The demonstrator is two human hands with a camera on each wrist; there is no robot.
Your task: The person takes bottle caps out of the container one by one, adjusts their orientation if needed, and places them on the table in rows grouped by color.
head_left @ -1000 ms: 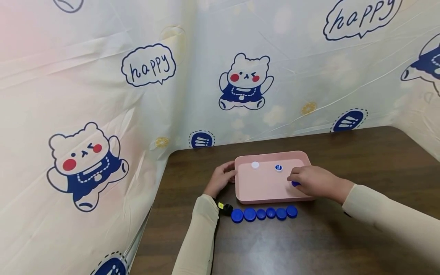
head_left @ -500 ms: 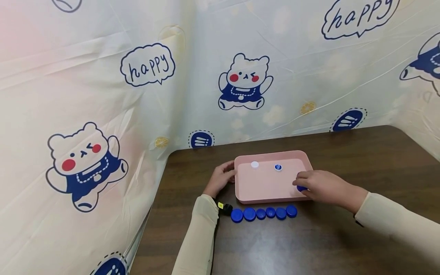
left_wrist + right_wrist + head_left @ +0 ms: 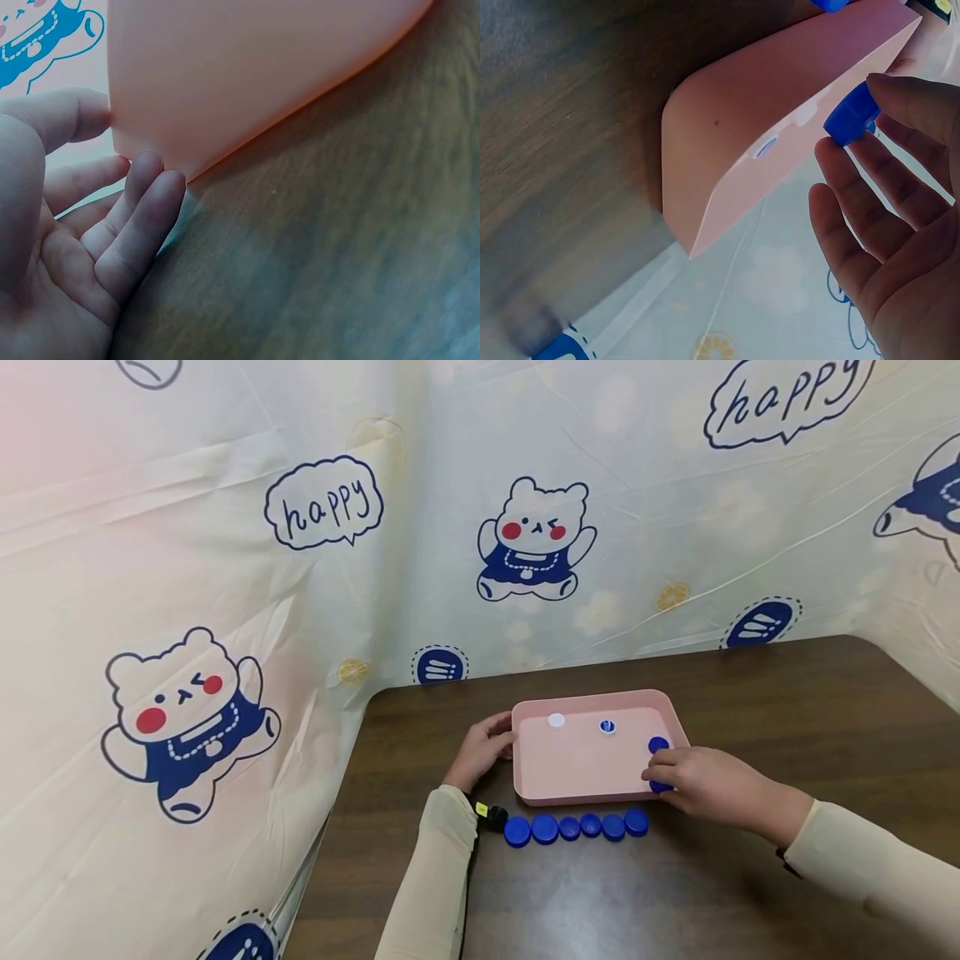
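My right hand (image 3: 708,783) pinches a blue bottle cap (image 3: 853,114) between thumb and fingertips, at the right end of the pink tray (image 3: 588,767). Just beyond those fingers, a second blue cap (image 3: 658,744) lies inside the tray. Toward the tray's back are a white cap (image 3: 556,721) and a blue-and-white cap (image 3: 607,727). My left hand (image 3: 480,752) holds the tray's left end. The left wrist view shows its thumb at the rim and its fingertips at the lower corner of the wall.
A row of several blue caps (image 3: 569,827) lies on the brown table (image 3: 600,902) along the tray's near side. Beside the row's left end is a black wrist device (image 3: 495,816). Behind the table hangs a printed curtain (image 3: 420,527).
My right hand has moved right and nearer to me with a blue cap, uncovering another blue cap in the tray. The left hand and the tray stay put.
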